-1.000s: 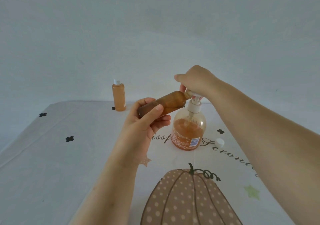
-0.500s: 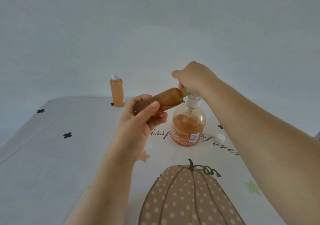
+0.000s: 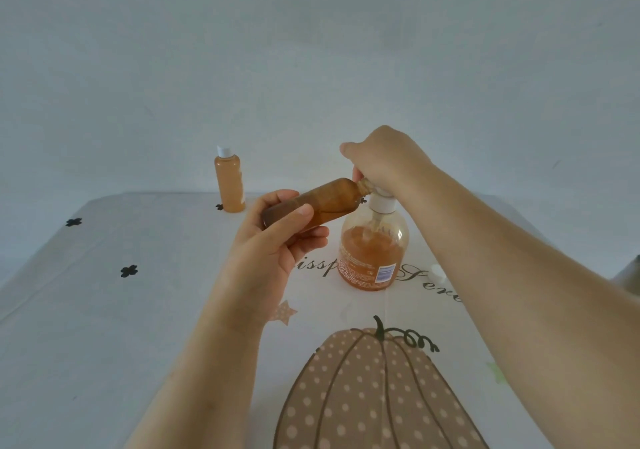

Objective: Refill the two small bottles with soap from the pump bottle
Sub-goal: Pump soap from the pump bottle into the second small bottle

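Gripping small bottle [image 3: 325, 203], R hand [image 3: 384, 161] clasping pump [image 3: 382, 203]

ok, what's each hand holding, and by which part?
The left hand grips the small bottle around its lower body; the right hand curls over the head of the pump bottle.

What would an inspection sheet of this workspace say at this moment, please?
Surface: tablecloth, pale, printed with pumpkin, stars and lettering.
Job's things: pump bottle upright, partly full; small bottle tilted, neck at the pump head; second small bottle capped, upright at the far edge.
Clutter: loose white cap beside the pump bottle.
Grips: left hand holds the tilted bottle; right hand curls over the pump head.
Cables: nothing seen.
Surroundings: plain wall; grey shape at the right edge, unidentifiable.
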Demonstrator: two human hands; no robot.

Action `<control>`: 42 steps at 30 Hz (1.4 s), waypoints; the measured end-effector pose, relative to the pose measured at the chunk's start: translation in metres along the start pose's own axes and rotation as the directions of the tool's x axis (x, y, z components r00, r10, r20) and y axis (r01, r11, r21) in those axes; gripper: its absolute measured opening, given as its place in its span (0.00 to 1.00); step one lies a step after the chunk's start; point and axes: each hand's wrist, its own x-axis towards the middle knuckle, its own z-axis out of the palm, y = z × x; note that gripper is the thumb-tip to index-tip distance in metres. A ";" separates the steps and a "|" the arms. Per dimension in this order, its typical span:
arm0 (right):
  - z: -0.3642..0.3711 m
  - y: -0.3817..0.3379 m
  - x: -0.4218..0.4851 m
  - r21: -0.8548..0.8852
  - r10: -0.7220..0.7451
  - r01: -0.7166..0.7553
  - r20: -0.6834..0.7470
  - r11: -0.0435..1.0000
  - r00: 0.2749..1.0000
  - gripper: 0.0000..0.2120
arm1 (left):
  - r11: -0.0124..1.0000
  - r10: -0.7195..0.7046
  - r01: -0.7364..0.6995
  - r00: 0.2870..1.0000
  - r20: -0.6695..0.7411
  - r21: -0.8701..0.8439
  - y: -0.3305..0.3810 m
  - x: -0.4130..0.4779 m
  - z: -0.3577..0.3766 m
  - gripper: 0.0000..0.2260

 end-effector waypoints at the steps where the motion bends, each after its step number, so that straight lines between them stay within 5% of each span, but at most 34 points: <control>1: -0.001 -0.001 -0.001 0.000 -0.001 0.001 -0.001 1.000 1.000 0.17 | 1.000 -0.001 0.001 1.000 -0.005 -0.002 0.000 0.000 0.001 0.11; 42: 0.001 0.001 -0.002 -0.021 0.004 -0.004 -0.018 1.000 1.000 0.19 | 0.999 -0.037 0.037 0.999 -0.037 0.001 -0.002 0.000 0.001 0.15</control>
